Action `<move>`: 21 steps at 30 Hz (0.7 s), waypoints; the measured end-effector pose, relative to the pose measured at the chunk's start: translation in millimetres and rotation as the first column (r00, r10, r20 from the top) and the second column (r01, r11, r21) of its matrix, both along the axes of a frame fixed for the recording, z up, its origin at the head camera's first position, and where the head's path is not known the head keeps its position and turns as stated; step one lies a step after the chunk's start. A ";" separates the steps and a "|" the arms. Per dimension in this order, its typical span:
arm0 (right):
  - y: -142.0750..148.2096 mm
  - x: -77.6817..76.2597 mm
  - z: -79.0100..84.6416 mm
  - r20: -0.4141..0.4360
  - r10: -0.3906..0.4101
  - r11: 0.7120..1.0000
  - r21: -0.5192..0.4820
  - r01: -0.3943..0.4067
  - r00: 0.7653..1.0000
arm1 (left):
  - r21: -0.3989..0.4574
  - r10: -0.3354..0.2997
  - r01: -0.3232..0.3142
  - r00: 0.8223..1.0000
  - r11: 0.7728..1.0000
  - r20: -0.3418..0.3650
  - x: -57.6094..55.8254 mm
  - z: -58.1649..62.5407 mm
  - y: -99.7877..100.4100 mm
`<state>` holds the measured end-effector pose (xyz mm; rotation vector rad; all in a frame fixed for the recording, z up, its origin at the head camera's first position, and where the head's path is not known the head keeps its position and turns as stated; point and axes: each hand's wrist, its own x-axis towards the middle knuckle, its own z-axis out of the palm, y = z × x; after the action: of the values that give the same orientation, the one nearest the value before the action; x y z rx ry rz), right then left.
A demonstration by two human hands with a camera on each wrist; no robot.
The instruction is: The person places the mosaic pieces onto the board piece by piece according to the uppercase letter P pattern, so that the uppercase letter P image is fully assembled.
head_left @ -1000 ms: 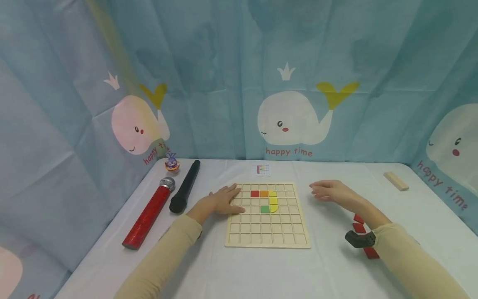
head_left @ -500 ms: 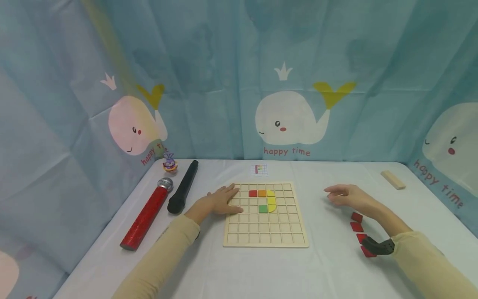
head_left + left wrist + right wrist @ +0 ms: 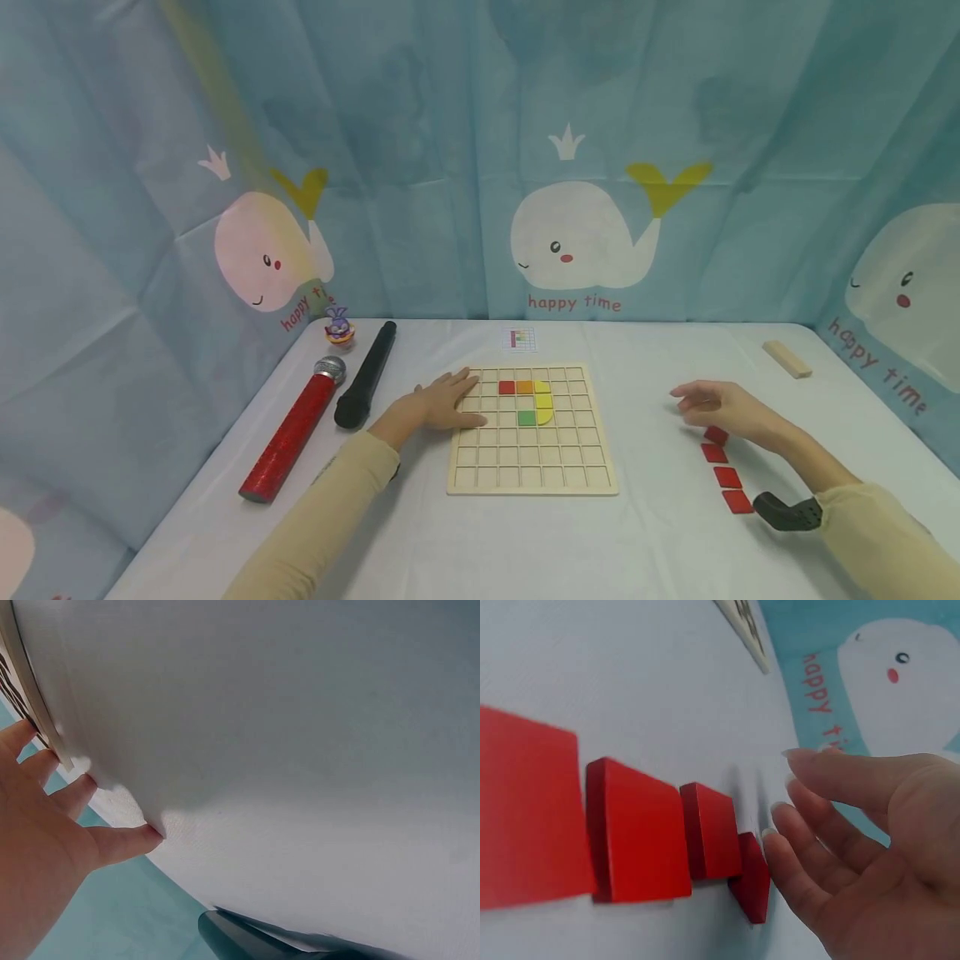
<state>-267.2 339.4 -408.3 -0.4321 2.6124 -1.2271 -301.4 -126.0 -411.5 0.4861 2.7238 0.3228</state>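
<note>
My left hand (image 3: 438,404) rests with spread fingers on the left edge of a wooden grid board (image 3: 532,478). On the board lie a red square (image 3: 507,387), an orange square (image 3: 524,387), several yellow pieces (image 3: 543,402) in a column and a green square (image 3: 527,418). To the right, my right hand (image 3: 731,410) hovers with relaxed, slightly bent fingers and nothing in its grasp. Just below it several red tiles (image 3: 727,477) form a slanting row. In the right wrist view the fingertips are close to the farthest red tile (image 3: 754,881); contact is unclear.
A small printed grid card (image 3: 519,339) lies behind the board. At the left are a red microphone (image 3: 296,433), a black microphone (image 3: 367,375) and a purple toy figure (image 3: 340,329). A wooden block (image 3: 787,359) lies at the back right.
My right hand has moved away from the board, rightward and toward me, to the far end of the red row. The left hand stays on the board. The view has shifted slightly.
</note>
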 end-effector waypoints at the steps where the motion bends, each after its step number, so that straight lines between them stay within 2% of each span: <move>1: 1.2 1.6 0.0 -0.012 -0.004 1.000 0.008 0.004 1.000 | -0.001 -0.001 0.001 1.000 1.000 -0.001 0.1 -0.1 0.1; 8: 10.0 10.2 -2.0 -0.131 -0.019 0.996 0.084 0.031 0.991 | -0.008 0.000 0.000 1.000 1.000 -0.002 -0.3 0.7 0.4; 21: 20.5 20.4 -10.1 -0.149 -0.019 0.988 0.151 0.042 0.989 | -0.005 0.009 -0.009 1.000 1.000 0.002 -1.1 -0.1 0.8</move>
<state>-246.8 359.9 -418.5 -0.4715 2.8229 -1.0291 -302.5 -125.2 -411.6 0.4721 2.7254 0.3180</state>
